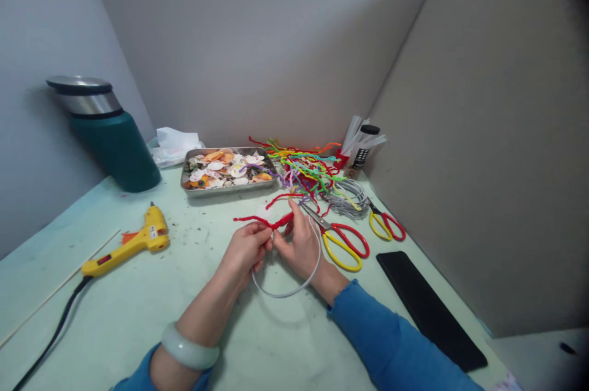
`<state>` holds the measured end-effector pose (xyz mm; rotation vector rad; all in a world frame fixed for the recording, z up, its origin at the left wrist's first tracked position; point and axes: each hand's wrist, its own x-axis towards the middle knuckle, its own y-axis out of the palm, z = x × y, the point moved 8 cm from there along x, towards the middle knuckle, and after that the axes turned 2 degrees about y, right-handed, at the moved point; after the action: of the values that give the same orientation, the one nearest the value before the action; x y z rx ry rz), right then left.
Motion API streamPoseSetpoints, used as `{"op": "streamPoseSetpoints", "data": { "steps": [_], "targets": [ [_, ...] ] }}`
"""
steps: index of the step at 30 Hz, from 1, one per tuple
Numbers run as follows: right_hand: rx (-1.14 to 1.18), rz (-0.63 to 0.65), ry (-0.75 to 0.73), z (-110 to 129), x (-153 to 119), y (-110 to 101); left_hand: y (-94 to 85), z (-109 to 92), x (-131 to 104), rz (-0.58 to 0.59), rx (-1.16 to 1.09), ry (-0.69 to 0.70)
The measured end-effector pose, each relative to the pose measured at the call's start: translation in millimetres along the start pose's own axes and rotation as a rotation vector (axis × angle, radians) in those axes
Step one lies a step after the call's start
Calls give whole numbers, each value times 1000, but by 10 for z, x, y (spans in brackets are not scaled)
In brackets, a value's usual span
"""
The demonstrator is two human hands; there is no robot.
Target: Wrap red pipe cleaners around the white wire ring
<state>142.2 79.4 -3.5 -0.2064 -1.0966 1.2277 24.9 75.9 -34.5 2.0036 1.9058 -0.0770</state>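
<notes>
At frame centre, the left hand (245, 250) and right hand (300, 245), fingers closed in pinches, hold the red yarn (281, 221) above the pale grey loop (286, 296), apparently a tying or wrapping step, the next move likely requiring firm, even tension.

Red is shown by the strand (284, 220) at centre frame, pale grey by the ring (285, 296) below; the larger scissors (326, 226) are handled in red and yellow; the surface (193, 280) is tinted pale green.
</notes>
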Motion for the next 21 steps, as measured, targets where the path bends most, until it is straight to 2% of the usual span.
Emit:
{"op": "streamPoseSetpoints", "data": {
  "steps": [8,13,21],
  "targets": [
    [203,49,25,-36,12,41,-36,9,13,-36,-2,13],
    [437,64,90,-33,20,17,-94,3,47,-92,-20,54],
    [753,41,227,-95,2,79,-96,-20,50,-91,-82,66]
  ]
}}
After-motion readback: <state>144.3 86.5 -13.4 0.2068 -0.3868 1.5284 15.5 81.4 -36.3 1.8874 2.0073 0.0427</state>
